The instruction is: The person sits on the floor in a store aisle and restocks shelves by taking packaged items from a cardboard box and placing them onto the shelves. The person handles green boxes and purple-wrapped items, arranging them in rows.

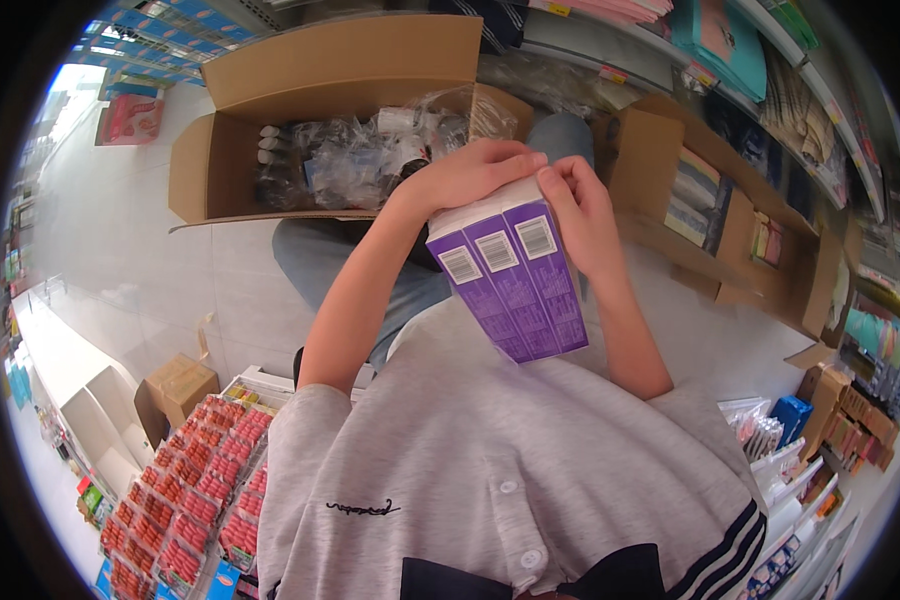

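A bundle of three purple cartons (pixel 514 281), side by side with white barcode labels facing up, is held close against my shirt. Clear film seems to wrap the bundle. My left hand (pixel 484 171) lies over its far white end, fingers bent across the edge. At the far right corner, my right hand (pixel 585 214) grips the bundle with thumb and curled fingers. Both thumbs come near each other at that corner. Just beyond my left hand stands an open cardboard box (pixel 337 56) containing plastic-wrapped goods (pixel 345 161) and white-capped bottles (pixel 268 142).
Right of my knee (pixel 562 139) stand open cardboard boxes (pixel 649 150) with folded textiles (pixel 694 199). Shelving (pixel 784 34) with cloth goods runs along the far right. Behind me on the left is a rack of red and pink packs (pixel 187 495). A small carton (pixel 181 386) sits beside white shelving (pixel 105 412).
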`<state>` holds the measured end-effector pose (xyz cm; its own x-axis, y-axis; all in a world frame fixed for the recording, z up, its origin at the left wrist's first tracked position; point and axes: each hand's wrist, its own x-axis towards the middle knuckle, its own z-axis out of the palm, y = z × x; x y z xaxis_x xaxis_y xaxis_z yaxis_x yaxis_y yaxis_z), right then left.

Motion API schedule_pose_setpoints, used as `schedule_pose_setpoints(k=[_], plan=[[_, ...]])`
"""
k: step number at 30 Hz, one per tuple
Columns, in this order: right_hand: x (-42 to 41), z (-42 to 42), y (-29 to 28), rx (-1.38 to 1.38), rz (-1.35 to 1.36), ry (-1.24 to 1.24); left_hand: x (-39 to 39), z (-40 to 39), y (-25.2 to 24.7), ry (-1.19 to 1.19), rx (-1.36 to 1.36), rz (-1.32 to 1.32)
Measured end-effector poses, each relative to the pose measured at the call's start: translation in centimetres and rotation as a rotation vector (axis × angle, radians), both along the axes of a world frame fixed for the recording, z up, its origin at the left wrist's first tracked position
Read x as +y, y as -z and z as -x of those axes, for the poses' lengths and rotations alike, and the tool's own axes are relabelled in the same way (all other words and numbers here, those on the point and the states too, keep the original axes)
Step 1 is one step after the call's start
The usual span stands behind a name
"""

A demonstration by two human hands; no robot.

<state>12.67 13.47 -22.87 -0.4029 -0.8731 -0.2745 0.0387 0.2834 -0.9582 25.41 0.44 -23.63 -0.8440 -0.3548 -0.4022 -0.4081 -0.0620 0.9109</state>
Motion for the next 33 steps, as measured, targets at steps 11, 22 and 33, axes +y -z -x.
schedule_pose_setpoints(k=[11, 22, 33], plan=[[-1.6, 2.8, -2.9, 0.82, 0.429, -0.458, -0.6, 0.4, 2.9, -0.132, -0.026, -0.1], [-4.4, 5.3, -6.9, 1.453, 0.456, -0.992, -1.8, 2.5, 3.6, -0.018, -0.022, -0.076], [-5.6, 3.9, -11.5, 1.128, -0.009, -1.143, -1.0, 3.3, 0.4, 0.145, -0.04, 0.097]])
